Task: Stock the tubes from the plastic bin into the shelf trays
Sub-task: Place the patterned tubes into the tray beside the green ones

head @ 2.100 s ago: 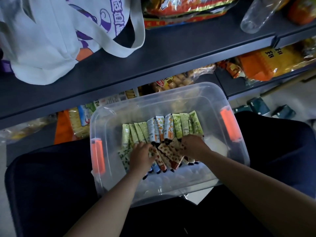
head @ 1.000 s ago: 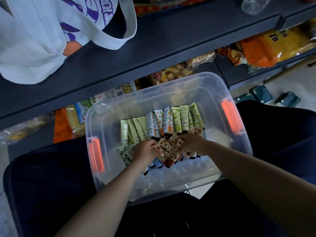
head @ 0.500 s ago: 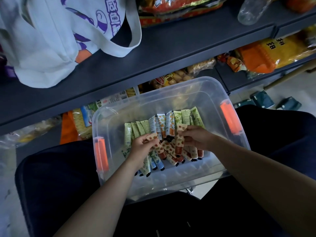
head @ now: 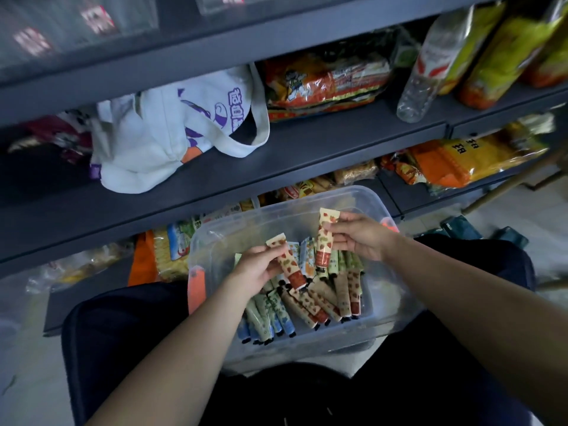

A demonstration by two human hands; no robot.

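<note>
A: Fingers first! Those of the right hand [head: 361, 238] pinch a tube [head: 325, 238] near its flat crimped end, thumb on one side, fingertips on the other. The left hand [head: 258, 267] pinches a second tube [head: 287, 262] the same way, fingers curled around its upper part.

B: That's the change. Half a second back both hands were down among the pile, sorting. Now each has lifted one tube clear, and the view has swung up to the shelves.

A: So the picking looks done for this pair. I'd say the carry to a tray comes next, though I can't make out a free tray; the top shelf is too blurred.

B: Biggest thing below the fingers: the clear bin [head: 215, 241] on the lap, orange latch to the left of the left hand. Directly beneath both hands lie the remaining tubes [head: 310, 298], plenty left, so stocking has barely begun, by my reckoning.

A: And the directions?

B: The right-hand tube stands almost upright, crimp above the fingers, red cap end pointing down into the bin. The left one leans, its long axis running diagonally, crimp up past the fingertips toward the shelves, dark red cap end down and to the right.

A: The two nearly meet, just apart.
</note>
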